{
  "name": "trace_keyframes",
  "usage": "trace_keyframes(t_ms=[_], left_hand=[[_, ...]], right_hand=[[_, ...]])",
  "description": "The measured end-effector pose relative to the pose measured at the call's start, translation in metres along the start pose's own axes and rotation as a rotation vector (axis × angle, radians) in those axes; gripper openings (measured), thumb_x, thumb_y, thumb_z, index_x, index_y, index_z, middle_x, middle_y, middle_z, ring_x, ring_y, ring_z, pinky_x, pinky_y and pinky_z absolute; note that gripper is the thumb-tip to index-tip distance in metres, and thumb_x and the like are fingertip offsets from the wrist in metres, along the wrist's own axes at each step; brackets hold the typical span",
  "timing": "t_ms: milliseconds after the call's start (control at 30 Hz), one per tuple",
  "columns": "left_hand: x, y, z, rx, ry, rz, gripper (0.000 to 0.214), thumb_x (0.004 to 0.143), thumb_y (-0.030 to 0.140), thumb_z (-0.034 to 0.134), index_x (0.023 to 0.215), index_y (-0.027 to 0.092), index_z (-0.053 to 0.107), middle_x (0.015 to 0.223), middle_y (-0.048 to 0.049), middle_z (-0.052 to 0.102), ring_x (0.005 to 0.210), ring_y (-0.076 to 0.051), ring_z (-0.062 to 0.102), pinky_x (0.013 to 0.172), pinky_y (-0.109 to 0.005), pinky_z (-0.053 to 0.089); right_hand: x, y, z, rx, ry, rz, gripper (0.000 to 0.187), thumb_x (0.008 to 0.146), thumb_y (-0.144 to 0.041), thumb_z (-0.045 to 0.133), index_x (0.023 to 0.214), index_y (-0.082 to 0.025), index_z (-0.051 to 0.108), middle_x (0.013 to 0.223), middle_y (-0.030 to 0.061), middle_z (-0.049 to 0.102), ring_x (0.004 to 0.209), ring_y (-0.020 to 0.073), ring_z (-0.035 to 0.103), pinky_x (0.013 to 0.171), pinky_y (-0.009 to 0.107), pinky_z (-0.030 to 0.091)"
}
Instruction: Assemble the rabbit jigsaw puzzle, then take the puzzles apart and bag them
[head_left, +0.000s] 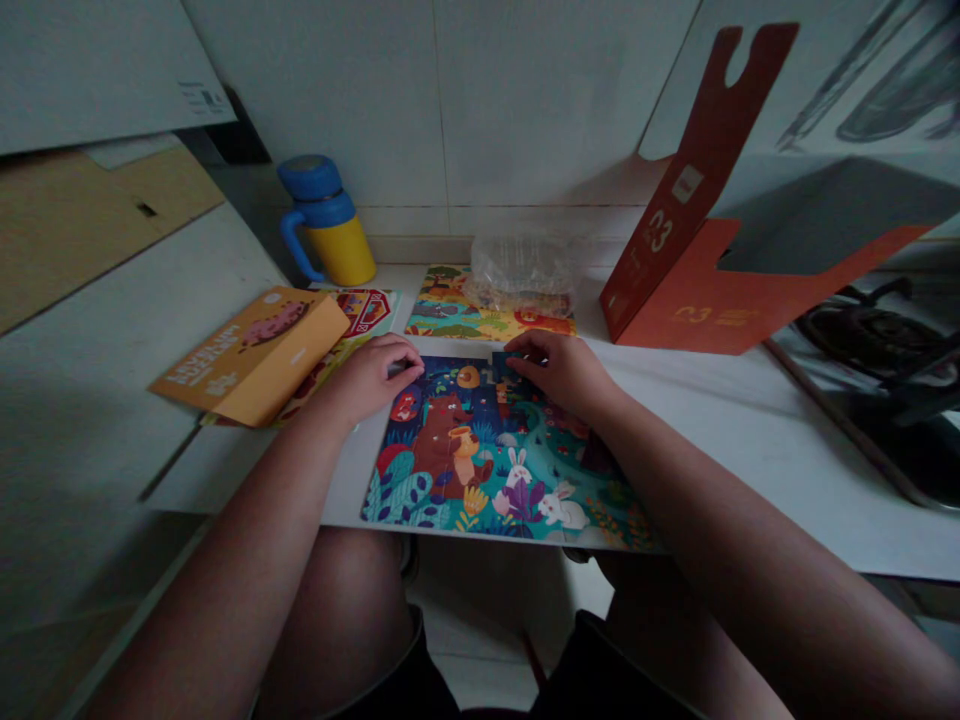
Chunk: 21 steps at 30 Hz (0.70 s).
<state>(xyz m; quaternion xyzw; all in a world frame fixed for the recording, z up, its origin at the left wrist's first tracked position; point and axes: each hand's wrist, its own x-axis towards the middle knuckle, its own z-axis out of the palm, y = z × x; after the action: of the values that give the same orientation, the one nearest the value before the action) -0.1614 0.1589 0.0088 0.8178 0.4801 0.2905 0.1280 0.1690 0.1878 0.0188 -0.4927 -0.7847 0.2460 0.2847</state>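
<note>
A colourful jigsaw puzzle (487, 460) with a bear and rabbits lies on the white counter (735, 440) in front of me. My left hand (375, 375) rests on the puzzle's top left corner, fingers curled and pressing down near its edge. Over at the top middle, my right hand (559, 370) has its fingertips pressed on the pieces. Whether either hand pinches a loose piece is hidden.
An orange box (251, 355) lies to the left over another puzzle sheet (367, 310). Behind are a second puzzle (457, 310), a clear plastic bag (525, 265), a blue and yellow flask (326, 220) and a red cardboard sleeve (697, 270). A gas stove (892, 370) sits at right.
</note>
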Motion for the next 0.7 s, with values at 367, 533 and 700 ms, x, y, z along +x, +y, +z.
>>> trace_keyframes(t_ms=[367,533,700], left_hand=[[0.0003,0.0012,-0.0004,0.011,-0.006,-0.020,0.015,0.099,0.036,0.065,0.096,0.025,0.074,0.105,-0.0039,0.072,0.101,-0.022,0.069,0.095,-0.037,0.055],[0.0010,0.0001,-0.0002,0.017,-0.010,-0.025,0.016,0.099,0.038,0.065,0.095,0.025,0.073,0.105,-0.0040,0.073,0.102,-0.022,0.070,0.097,-0.038,0.055],[0.0016,-0.0001,0.0002,0.023,-0.016,-0.024,0.017,0.099,0.038,0.064,0.095,0.025,0.074,0.106,-0.0045,0.073,0.103,-0.023,0.069,0.098,-0.040,0.055]], right_hand=[[0.0022,0.0034,0.0066,-0.023,0.006,-0.005,0.021,0.093,-0.028,0.076,0.112,-0.021,0.080,0.094,0.0036,0.081,0.075,0.0170,0.069,0.069,0.027,0.048],[0.0019,0.0038,0.0077,-0.011,-0.003,0.005,0.021,0.093,-0.029,0.077,0.113,-0.021,0.079,0.093,0.0036,0.081,0.072,0.0158,0.068,0.067,0.026,0.047],[0.0030,0.0055,0.0081,-0.017,-0.009,-0.003,0.021,0.094,-0.030,0.077,0.113,-0.022,0.079,0.094,0.0033,0.081,0.073,0.0157,0.068,0.069,0.026,0.047]])
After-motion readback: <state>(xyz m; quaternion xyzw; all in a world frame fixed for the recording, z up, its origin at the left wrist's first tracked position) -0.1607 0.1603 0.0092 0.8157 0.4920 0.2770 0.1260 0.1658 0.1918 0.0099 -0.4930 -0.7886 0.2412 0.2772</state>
